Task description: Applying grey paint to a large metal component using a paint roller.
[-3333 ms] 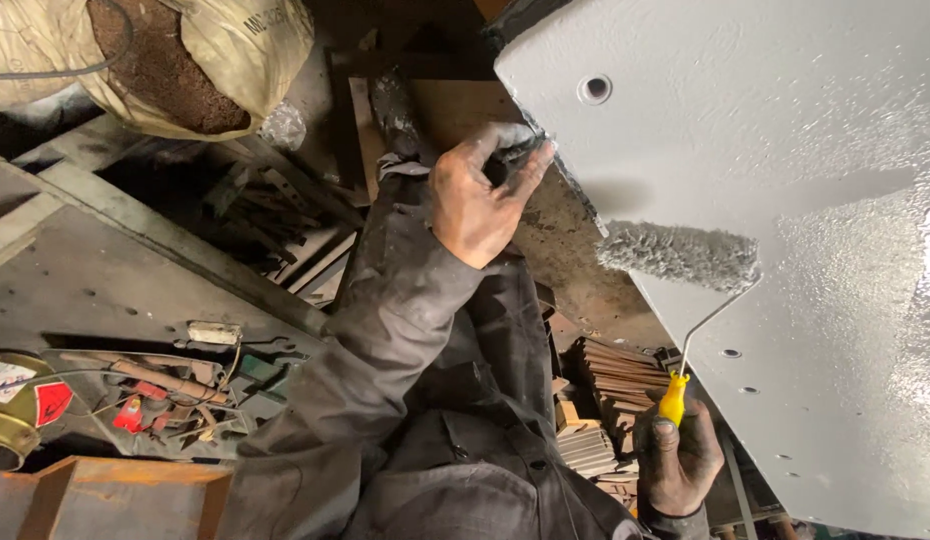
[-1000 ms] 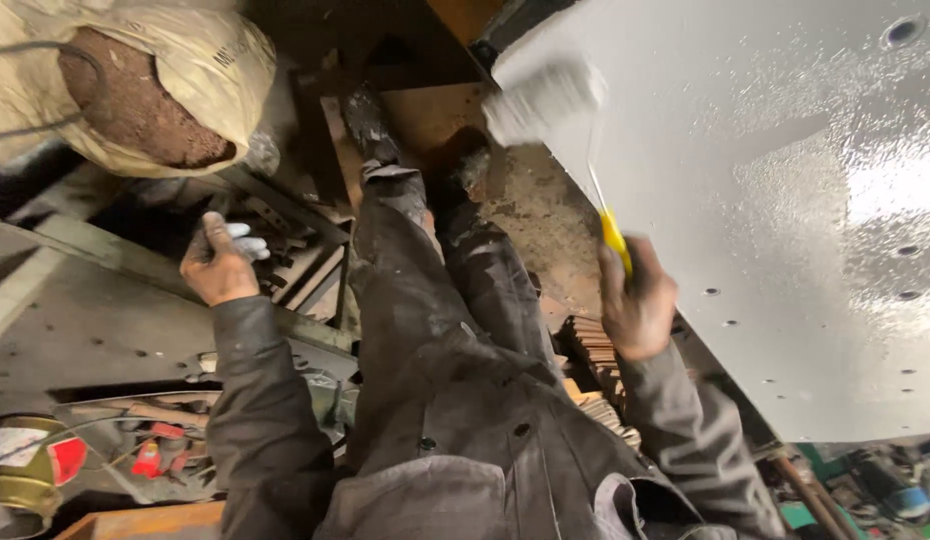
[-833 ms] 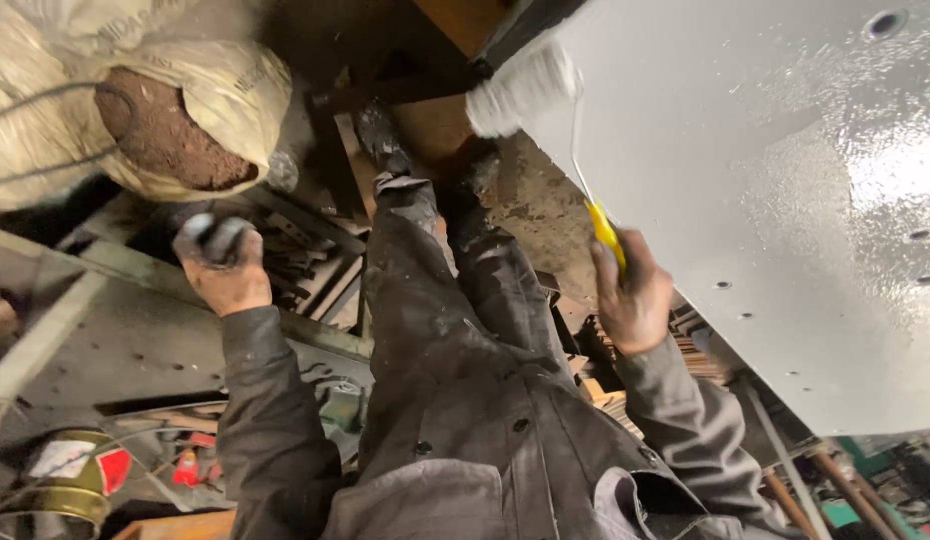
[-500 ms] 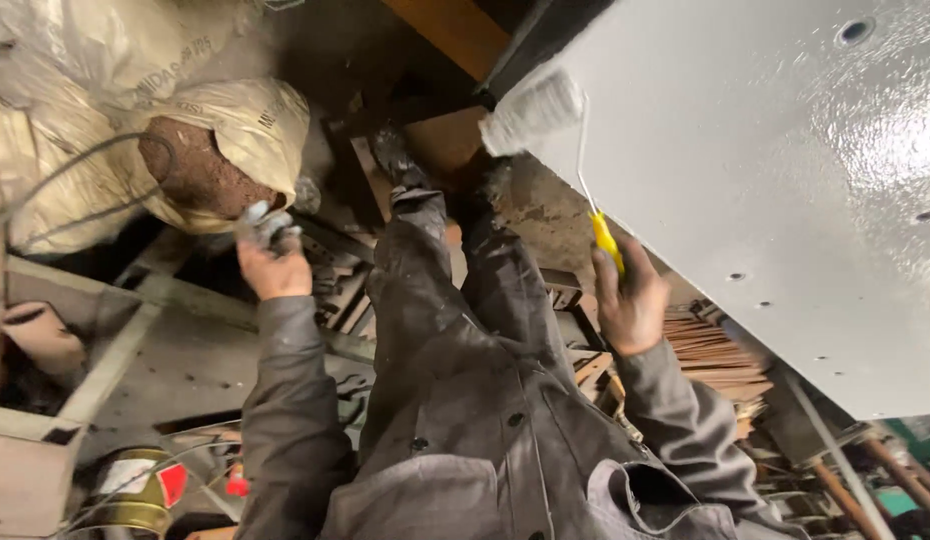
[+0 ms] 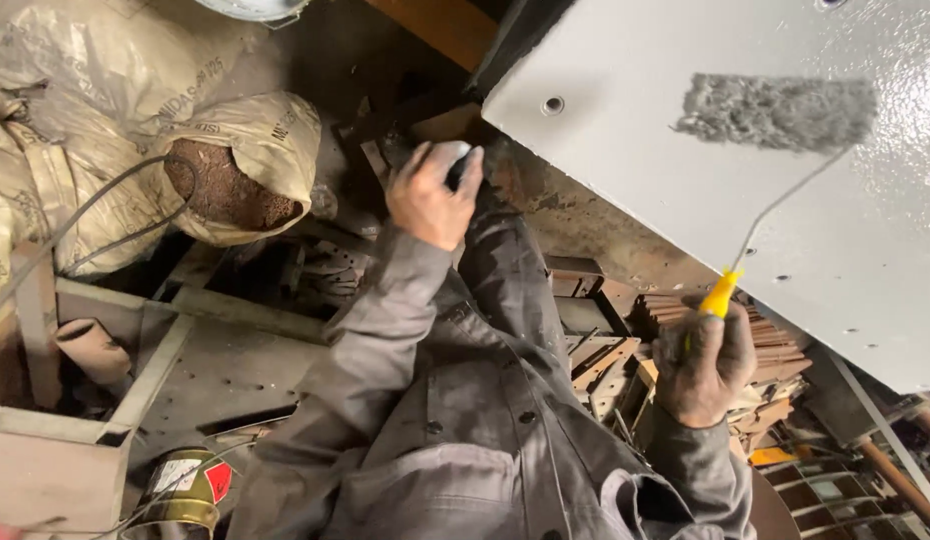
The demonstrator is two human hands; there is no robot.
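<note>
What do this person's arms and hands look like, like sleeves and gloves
Both arms wear long grey work-jacket sleeves, creased and grimy. The left hand is bare. The right hand looks dark and soiled; whether it wears a glove cannot be told.

Glossy wet grey paint over a metal panel (image 5: pixel 785 200), faintly pebbled. Fuzzy, paint-soaked roller sleeve (image 5: pixel 775 110) on thin wire; smooth yellow plastic handle (image 5: pixel 720 295). Matt, grimy cloth jacket (image 5: pixel 435 420). Coarse woven sack (image 5: pixel 135 150). Rusty, dull metal frame (image 5: pixel 185 330).
</note>
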